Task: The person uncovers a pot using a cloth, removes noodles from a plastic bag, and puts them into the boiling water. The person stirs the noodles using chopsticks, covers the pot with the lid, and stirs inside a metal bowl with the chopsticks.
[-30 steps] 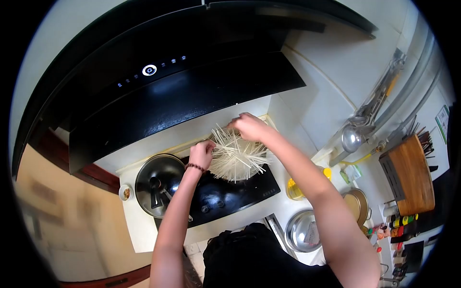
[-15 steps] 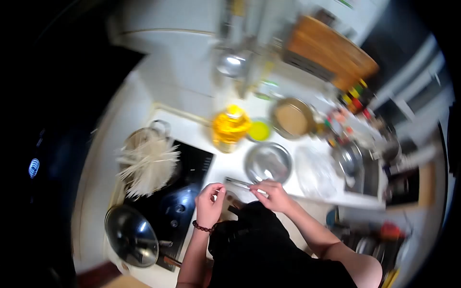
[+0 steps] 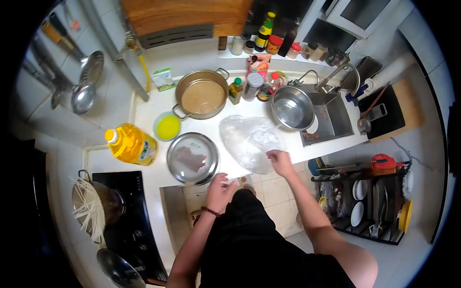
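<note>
My left hand (image 3: 222, 193) is just off the counter's front edge, fingers loosely bent and apart, with nothing visible in it. Nearest to it is a round metal plate (image 3: 175, 154) with a pinkish-brown piece that looks like meat (image 3: 191, 159). To the right, my right hand (image 3: 280, 162) is at the lower right edge of a clear plastic bag (image 3: 247, 141) lying on the counter. Its fingers are bent together against the film and seem to pinch it. A bowl of yellow liquid (image 3: 168, 126) stands behind the plate.
On the left are an oil bottle (image 3: 132, 144), a pot of dry noodles (image 3: 89, 206), a black cooktop (image 3: 126, 221) and a wok (image 3: 117, 269). Behind stand a wide pot (image 3: 201, 96) and seasoning jars (image 3: 252, 86). A steel bowl (image 3: 293, 108) sits by the sink (image 3: 336, 122).
My view has swung to the right and sharpened. My right hand has left a thin metallic bar near the counter edge and moved right to the plastic bag. My left hand's fingers have spread.
</note>
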`<state>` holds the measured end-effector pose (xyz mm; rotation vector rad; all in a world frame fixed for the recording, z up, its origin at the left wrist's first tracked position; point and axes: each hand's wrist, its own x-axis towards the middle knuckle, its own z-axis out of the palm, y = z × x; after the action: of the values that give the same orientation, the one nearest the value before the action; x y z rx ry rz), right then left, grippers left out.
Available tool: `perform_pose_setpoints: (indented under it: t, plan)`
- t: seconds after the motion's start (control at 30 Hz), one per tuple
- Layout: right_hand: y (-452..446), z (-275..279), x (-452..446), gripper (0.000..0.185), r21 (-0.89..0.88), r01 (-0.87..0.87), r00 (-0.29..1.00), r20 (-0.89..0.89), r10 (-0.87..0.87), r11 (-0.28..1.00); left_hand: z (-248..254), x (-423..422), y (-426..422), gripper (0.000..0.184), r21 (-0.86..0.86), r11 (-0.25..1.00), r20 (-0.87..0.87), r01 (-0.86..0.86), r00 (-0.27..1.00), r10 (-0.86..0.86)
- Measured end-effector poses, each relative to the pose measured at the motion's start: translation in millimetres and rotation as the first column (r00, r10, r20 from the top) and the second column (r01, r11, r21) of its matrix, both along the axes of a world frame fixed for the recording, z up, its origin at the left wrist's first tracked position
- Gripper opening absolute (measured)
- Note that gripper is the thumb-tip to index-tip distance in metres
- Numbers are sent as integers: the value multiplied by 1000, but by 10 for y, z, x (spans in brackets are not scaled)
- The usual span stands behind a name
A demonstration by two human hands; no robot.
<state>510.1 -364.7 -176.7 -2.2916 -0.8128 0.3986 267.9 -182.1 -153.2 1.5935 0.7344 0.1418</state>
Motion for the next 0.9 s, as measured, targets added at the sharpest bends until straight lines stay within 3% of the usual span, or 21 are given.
perform_pose_setpoints:
  t: [0.03, 0.1, 0.17, 0.2, 0.23, 0.37, 0.47, 0.53, 0.57, 0.63, 0.7, 0.77, 0.83, 0.9]
  plan:
    - [50, -186, 106, 22, -7, -64, 998, 11, 64, 998, -119, 291, -111, 63, -1, 1000, -11, -2, 1000, 2]
    - [203, -553, 263, 29, 57, -130, 983, -121, 136, 990, -349, 893, -333, 86, 241, 963, -73, -124, 987, 146]
    - [304, -783, 358, 29, -40, -269, 957, -127, 262, 962, -828, 1336, -494, 103, 291, 932, -70, -217, 967, 247]
    - [309, -949, 352, 27, -63, -290, 944, -184, 274, 955, -1032, 1479, -536, 91, 394, 895, -153, -209, 945, 288]
    - [358, -1072, 395, 25, -81, -311, 931, -227, 286, 947, -1216, 1531, -547, 91, 403, 890, -166, -211, 940, 298]
    - [438, -1094, 414, 20, -167, -322, 937, -198, 288, 932, -1639, 1362, -504, 62, 280, 884, -290, -374, 845, 450]
    - [597, -1146, 518, 18, -33, -311, 943, -137, 303, 950, -1590, 1347, -460, 49, 236, 866, -286, -441, 820, 496]
    - [598, -1185, 577, 28, -176, -396, 913, -178, 367, 901, -1451, 1359, -479, 39, 195, 850, -237, -490, 817, 526]
    - [546, -1186, 601, 28, -174, -403, 910, -180, 373, 898, -1383, 1385, -454, 39, 198, 846, -239, -495, 813, 532]
    - [420, -959, 693, 39, -273, -359, 889, 193, 416, 893, -1271, 1419, -452, 36, 202, 831, -210, -518, 806, 554]
    - [417, -1065, 819, 44, -355, -365, 878, 178, 445, 861, -1169, 1443, -472, 35, 222, 815, -205, -535, 791, 576]
    - [471, -1100, 999, 35, -378, -295, 943, 33, 331, 877, -1138, 1477, -429, 34, 241, 801, -198, -548, 780, 594]
    - [467, -1044, 1151, 29, -341, -241, 957, 73, 281, 909, -1162, 1449, -437, 33, 330, 805, -174, -493, 806, 565]
    - [459, -975, 1280, 20, -252, -156, 941, 255, 221, 955, -1125, 1474, -460, 36, 331, 812, -191, -481, 808, 557]
